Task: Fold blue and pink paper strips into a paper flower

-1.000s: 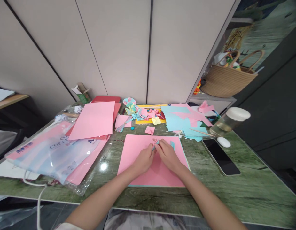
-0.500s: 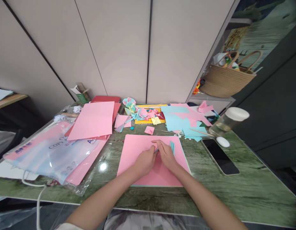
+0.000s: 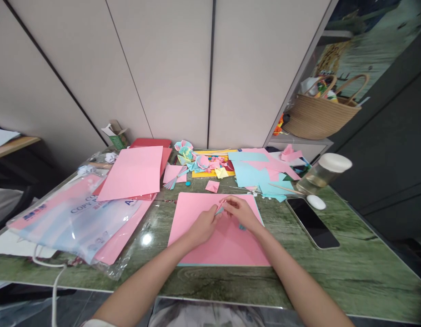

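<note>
Plastic film, glossy and crinkled, wraps the copy-paper pack (image 3: 70,218) at far left, and a loose pink sheet (image 3: 133,172) lies flat across its far end. Next along, your left hand (image 3: 203,225) and right hand (image 3: 243,212) meet over the large pink sheet (image 3: 192,211) on the green, stone-patterned worktop (image 3: 350,268). The fingers of both hands are drawn in narrow, pinching one small folded strip (image 3: 219,210) of pale blue and pink paper just above that sheet. It is thin stock with sharp creases and little to grip. My read: a hard pull from either side could tear it or spring the fold, and a slack pinch could drop it onto the pink, where it would be hard to spot. A blue scrap (image 3: 243,226) lies just beside your right wrist, where the forearm could sweep it away. Behind are a heap of small folded paper shapes (image 3: 200,161) and matte pale blue sheets (image 3: 251,175). Further right are a dark, slick phone (image 3: 313,222) and a white-lidded glass jar (image 3: 323,173) of clear liquid. A knock there could wet the paper nearby.
</note>
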